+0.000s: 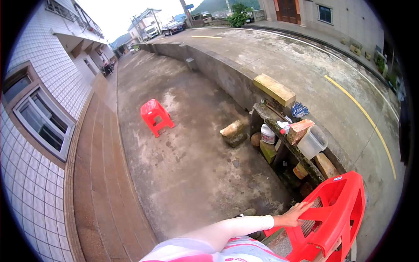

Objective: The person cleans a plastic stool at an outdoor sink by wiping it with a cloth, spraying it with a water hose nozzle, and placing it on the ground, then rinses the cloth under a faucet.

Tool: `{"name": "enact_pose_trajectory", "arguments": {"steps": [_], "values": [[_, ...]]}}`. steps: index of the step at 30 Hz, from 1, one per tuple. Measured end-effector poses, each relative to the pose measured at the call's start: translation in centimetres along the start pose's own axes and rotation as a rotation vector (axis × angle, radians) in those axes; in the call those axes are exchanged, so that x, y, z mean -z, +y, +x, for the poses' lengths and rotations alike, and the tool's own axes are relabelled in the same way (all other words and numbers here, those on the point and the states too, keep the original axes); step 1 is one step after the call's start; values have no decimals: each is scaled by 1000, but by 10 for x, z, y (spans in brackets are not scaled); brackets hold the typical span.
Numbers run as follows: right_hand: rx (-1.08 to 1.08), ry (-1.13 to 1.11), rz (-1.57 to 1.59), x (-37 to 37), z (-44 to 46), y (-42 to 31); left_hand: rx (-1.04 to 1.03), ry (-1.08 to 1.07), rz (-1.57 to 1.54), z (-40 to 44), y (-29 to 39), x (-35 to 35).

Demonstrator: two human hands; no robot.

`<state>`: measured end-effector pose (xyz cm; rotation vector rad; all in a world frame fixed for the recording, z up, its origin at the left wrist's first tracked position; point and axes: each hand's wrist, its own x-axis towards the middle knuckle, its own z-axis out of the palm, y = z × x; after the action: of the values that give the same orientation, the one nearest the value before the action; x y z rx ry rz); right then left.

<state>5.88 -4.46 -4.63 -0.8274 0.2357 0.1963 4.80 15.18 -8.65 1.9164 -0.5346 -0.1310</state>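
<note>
Two red stools are in view: the near stool [335, 220] tilts at lower right, and the far stool [150, 107] stands upright on concrete. Your left hand [293, 215] lies partly open on the near one, fingers extended; your right hand [330, 248] is mostly hidden, its grip unclear. One jug [268, 134] and one clear tub [312, 142] sit beyond.

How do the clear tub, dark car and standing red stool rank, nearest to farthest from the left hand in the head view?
1. Clear tub, right side
2. Standing red stool, left of centre
3. Dark car, near top
</note>
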Motion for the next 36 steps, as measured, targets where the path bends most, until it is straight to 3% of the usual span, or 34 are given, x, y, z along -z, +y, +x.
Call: {"name": "enact_pose_trajectory", "arguments": {"steps": [5,11,29,32,36], "values": [[-8,9,3,-3,1,3,-184,-76,55,28,18,-8],[-11,-1,12,-5,0,3,-225,-155,6,37,21,-19],[-26,-2,20,-6,1,1,-91,-362,176,47,55,-16],[-29,1,22,-6,1,2,-241,-211,191,42,36,-34],[-37,-4,30,-8,4,4,-78,-439,69,45,51,-18]]}}
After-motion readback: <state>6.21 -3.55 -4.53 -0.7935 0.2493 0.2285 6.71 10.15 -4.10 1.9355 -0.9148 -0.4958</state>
